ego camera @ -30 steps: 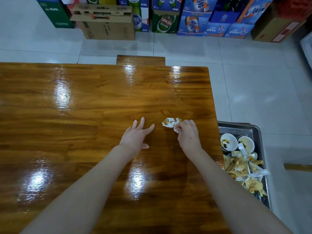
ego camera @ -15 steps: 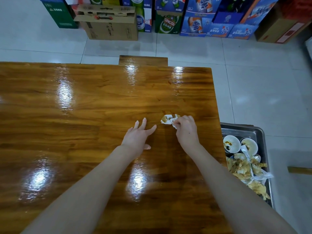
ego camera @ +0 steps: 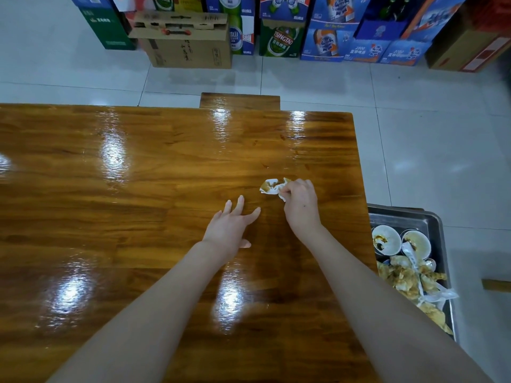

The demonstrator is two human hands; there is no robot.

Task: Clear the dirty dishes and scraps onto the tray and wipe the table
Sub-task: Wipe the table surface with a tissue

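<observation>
So over the last second our right hand (ego camera: 300,205) has nudged the crumpled napkin (ego camera: 272,186) a bit further up the table (ego camera: 110,203), away from us and toward those small dark spots (ego camera: 265,165) near the far right corner. The fingers are curled tight round the napkin, which is already stained brown (so it's doing its job). It's down on the wood, well inside the right edge.

Our left hand (ego camera: 229,225) hasn't budged: flat on the tabletop, fingers spread, holding nothing, just bracing.

The tray (ego camera: 431,219) sits off the table's right side, lower down, with two dirty bowls (ego camera: 385,240) and a heap of scraps (ego camera: 406,277) already in it. So we reckon the clearing part is done and we're mid-wipe, with the spots ahead next. The napkin probably goes in the tray after.
</observation>
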